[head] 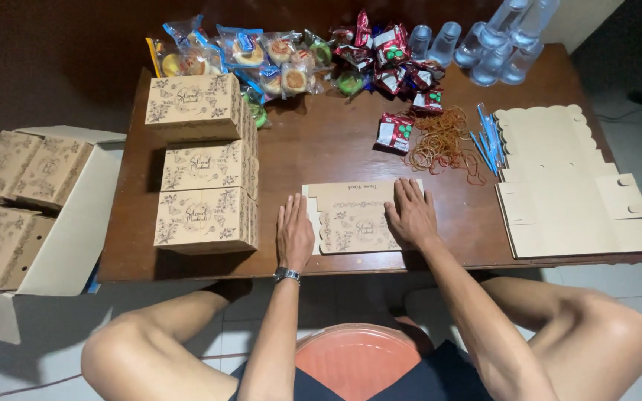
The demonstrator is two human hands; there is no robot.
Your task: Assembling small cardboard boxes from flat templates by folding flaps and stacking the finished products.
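Both your hands, left (pixel 294 232) and right (pixel 411 214), lie flat, fingers spread, pinning the box blank (pixel 353 217) lengthwise across the counter (pixel 321 141).

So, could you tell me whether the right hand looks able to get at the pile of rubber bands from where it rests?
Probably yes: the right hand lies flat on the folded printed box, and the rubber bands sit just beyond it on bare table, with nothing between.

Left hand (pixel 294 232) and right hand (pixel 411 213) flat (palms down)
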